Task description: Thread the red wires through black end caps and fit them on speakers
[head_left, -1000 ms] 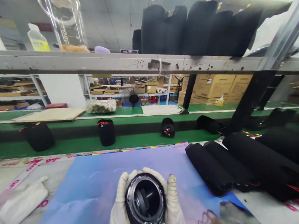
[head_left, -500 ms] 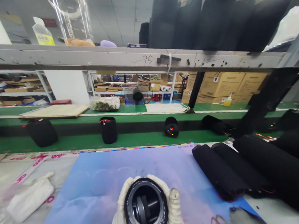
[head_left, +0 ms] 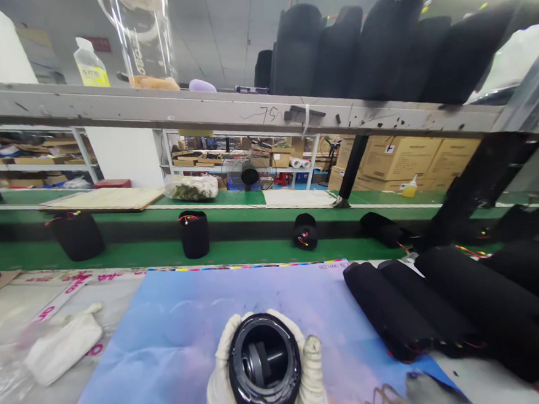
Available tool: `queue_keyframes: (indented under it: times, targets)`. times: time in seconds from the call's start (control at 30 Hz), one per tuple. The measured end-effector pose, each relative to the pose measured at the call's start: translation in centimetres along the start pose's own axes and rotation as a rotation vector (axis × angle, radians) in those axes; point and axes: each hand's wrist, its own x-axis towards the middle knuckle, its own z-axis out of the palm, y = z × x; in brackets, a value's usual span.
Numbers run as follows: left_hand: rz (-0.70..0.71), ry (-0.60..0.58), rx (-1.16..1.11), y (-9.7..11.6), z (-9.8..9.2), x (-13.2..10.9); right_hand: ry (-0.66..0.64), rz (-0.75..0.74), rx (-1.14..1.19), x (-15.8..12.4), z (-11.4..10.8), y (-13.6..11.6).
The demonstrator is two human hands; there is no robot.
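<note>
Both my hands wear white gloves and clasp a black fabric-covered cylinder (head_left: 264, 365) low in the middle of the view, its open end facing me, showing a dark ring and inner parts. My left hand (head_left: 223, 384) wraps its left side, fingertips curled over the top rim. My right hand (head_left: 313, 374) grips its right side, one soiled fingertip raised. The cylinder is held above a blue and pink mat (head_left: 204, 329).
Several long black cylinders (head_left: 397, 313) lie on the right of the mat. A white cloth bundle (head_left: 62, 349) lies at the left. Black cylinders (head_left: 194, 233) stand on the green belt (head_left: 254, 251) beyond. A grey shelf (head_left: 198, 111) overhead carries more black cylinders and a bottle (head_left: 89, 67).
The view has shifted a little; the cylinder stays gripped in both hands, sitting slightly lower and tilted more toward me than a second ago.
</note>
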Motion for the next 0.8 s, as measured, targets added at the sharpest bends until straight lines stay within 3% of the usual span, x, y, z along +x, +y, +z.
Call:
queue_keyframes:
  times: [0.17,0.27,0.47,0.63,0.8]
  targets:
    - [0.127,0.023,0.047,-1.6,0.4,0.0,0.084,-0.015,0.03,1.3,7.4,2.9]
    - [0.227,0.075,0.1,-2.2,0.5,0.2,0.139,-0.003,0.04,1.5,9.4,4.6]
    - [0.462,0.13,0.312,-1.0,-0.4,0.8,0.174,0.031,0.014,1.7,8.2,4.8]
    - [0.328,0.023,0.292,-0.4,-0.6,1.1,0.091,0.023,0.02,3.1,7.9,4.0]
    - [0.317,-0.063,0.393,0.7,-1.2,1.5,0.083,0.087,0.1,2.4,8.0,4.3]
